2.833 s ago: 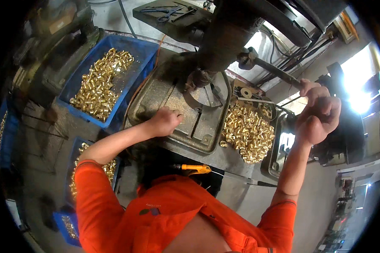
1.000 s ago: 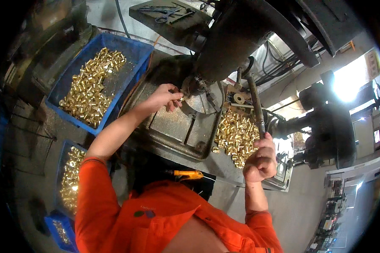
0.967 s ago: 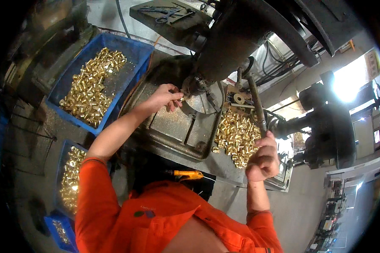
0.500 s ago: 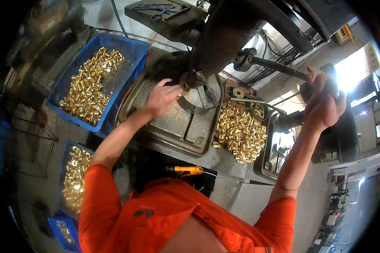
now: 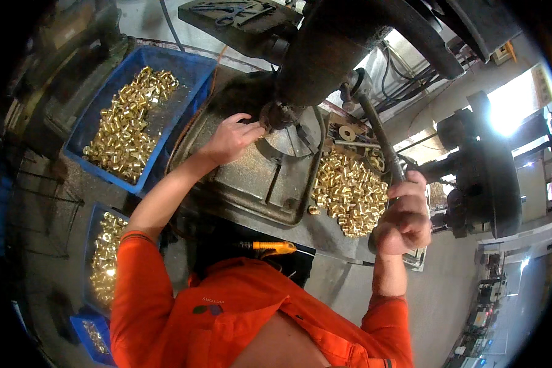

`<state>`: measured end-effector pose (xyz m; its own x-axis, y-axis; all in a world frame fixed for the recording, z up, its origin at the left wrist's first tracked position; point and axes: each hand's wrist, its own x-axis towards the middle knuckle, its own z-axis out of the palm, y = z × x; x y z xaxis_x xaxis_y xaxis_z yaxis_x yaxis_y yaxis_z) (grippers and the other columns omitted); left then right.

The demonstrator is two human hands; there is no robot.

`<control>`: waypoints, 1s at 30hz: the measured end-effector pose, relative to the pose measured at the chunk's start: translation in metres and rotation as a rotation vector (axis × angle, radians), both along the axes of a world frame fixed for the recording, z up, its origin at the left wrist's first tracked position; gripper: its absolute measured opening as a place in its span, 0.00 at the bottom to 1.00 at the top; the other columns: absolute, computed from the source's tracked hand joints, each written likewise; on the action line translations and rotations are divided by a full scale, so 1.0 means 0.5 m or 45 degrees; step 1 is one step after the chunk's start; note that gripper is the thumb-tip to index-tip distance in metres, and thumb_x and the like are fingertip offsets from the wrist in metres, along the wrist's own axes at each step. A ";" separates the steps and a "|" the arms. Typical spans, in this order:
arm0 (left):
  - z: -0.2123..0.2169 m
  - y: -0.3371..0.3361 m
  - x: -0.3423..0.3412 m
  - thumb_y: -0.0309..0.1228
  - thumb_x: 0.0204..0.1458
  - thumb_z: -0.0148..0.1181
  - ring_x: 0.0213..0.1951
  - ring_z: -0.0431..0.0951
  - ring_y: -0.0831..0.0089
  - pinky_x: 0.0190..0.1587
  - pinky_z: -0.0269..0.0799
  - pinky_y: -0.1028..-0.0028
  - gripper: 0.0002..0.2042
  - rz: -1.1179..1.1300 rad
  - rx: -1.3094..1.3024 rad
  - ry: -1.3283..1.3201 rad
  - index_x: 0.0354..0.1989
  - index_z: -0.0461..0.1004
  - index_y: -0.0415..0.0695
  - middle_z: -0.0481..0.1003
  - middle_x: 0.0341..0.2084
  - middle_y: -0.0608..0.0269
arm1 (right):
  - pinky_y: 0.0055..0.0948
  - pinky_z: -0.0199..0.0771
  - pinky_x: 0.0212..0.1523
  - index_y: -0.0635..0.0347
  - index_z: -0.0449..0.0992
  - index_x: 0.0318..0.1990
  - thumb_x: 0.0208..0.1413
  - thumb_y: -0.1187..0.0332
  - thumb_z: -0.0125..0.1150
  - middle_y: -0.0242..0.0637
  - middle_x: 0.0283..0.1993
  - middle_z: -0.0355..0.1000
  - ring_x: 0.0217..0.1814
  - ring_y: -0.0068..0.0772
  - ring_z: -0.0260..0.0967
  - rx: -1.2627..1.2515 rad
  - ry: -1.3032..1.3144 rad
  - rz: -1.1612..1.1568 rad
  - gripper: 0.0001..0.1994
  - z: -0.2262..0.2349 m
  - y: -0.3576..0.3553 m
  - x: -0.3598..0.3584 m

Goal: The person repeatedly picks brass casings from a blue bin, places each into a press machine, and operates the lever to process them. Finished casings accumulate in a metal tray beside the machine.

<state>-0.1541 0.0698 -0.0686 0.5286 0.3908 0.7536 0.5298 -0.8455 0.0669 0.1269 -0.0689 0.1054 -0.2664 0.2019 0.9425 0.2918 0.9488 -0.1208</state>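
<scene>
My left hand (image 5: 232, 140) reaches under the spindle of a drill press (image 5: 316, 58), its fingertips closed at the chuck (image 5: 278, 115). A small brass piece seems pinched there, mostly hidden by the fingers and the chuck. Beneath lies the round vise or fixture (image 5: 291, 142) on the cast-iron table (image 5: 242, 181). My right hand (image 5: 405, 218) is wrapped round the end of the press's feed lever (image 5: 377, 126), which slants down toward me. Just left of that hand, a heap of small brass fittings (image 5: 349, 199) lies on the bench.
At the left stands a blue bin (image 5: 159, 161) of brass parts; a second blue bin (image 5: 92, 230) and a smaller blue box (image 5: 83, 334) sit lower. Washers (image 5: 346, 133) lie behind the heap. A yellow-handled tool (image 5: 273, 246) is at the bench's front. Scissors (image 5: 230, 17) rest on a shelf.
My right hand has swung the feed lever down and toward me, from the far right to beside the brass heap. My left hand has stayed at the chuck.
</scene>
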 end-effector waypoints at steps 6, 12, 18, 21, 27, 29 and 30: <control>0.010 -0.007 0.001 0.22 0.37 0.56 0.36 0.76 0.63 0.48 0.66 0.63 0.14 0.002 0.020 -0.016 0.36 0.73 0.39 0.75 0.35 0.54 | 0.51 0.60 0.46 0.56 0.56 0.16 0.48 0.58 0.60 0.32 0.19 0.60 0.26 0.41 0.69 -0.015 0.084 -0.081 0.20 -0.072 -0.021 -0.014; 0.016 -0.002 0.009 0.22 0.39 0.54 0.34 0.76 0.64 0.47 0.66 0.63 0.11 -0.066 0.002 -0.034 0.35 0.72 0.39 0.75 0.35 0.54 | 0.53 0.61 0.47 0.56 0.54 0.16 0.43 0.71 0.54 0.33 0.20 0.61 0.29 0.43 0.71 -0.026 -0.038 -0.115 0.14 -0.069 -0.027 0.001; 0.061 -0.020 0.028 0.24 0.41 0.58 0.35 0.76 0.64 0.45 0.68 0.64 0.10 0.001 -0.084 0.054 0.34 0.72 0.40 0.75 0.33 0.57 | 0.52 0.62 0.47 0.56 0.58 0.18 0.52 0.60 0.54 0.33 0.21 0.66 0.31 0.40 0.72 0.146 -0.200 0.004 0.17 0.074 0.028 0.035; 0.071 -0.017 0.033 0.24 0.40 0.60 0.35 0.75 0.63 0.45 0.68 0.64 0.11 0.023 -0.037 0.065 0.34 0.71 0.40 0.75 0.32 0.58 | 0.41 0.60 0.39 0.57 0.59 0.17 0.45 0.67 0.53 0.31 0.20 0.64 0.28 0.31 0.67 0.081 -0.045 0.018 0.11 0.155 0.071 0.048; 0.082 -0.057 0.032 0.23 0.39 0.61 0.37 0.76 0.63 0.46 0.68 0.65 0.11 0.077 0.003 0.190 0.34 0.71 0.40 0.76 0.34 0.57 | 0.17 0.56 0.21 0.60 0.59 0.17 0.30 0.81 0.50 0.28 0.18 0.59 0.22 0.15 0.56 -0.184 0.276 0.252 0.07 0.215 0.130 0.030; 0.086 -0.083 0.062 0.23 0.39 0.61 0.36 0.76 0.64 0.46 0.68 0.64 0.11 0.033 -0.017 0.159 0.34 0.72 0.40 0.76 0.34 0.57 | 0.18 0.54 0.22 0.61 0.60 0.17 0.30 0.79 0.51 0.29 0.18 0.59 0.23 0.17 0.54 -0.144 0.297 0.200 0.06 0.217 0.105 0.029; 0.094 -0.108 0.087 0.23 0.38 0.61 0.36 0.76 0.65 0.46 0.68 0.64 0.12 -0.020 -0.071 0.110 0.34 0.72 0.40 0.76 0.34 0.57 | 0.18 0.54 0.23 0.61 0.60 0.18 0.30 0.79 0.51 0.29 0.18 0.59 0.23 0.18 0.54 -0.089 0.307 0.105 0.06 0.217 0.090 0.024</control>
<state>-0.1105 0.0156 -0.0217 0.5973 0.4217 0.6822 0.5220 -0.8502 0.0685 0.1387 -0.0241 0.2140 -0.0540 0.2559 0.9652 0.1683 0.9551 -0.2438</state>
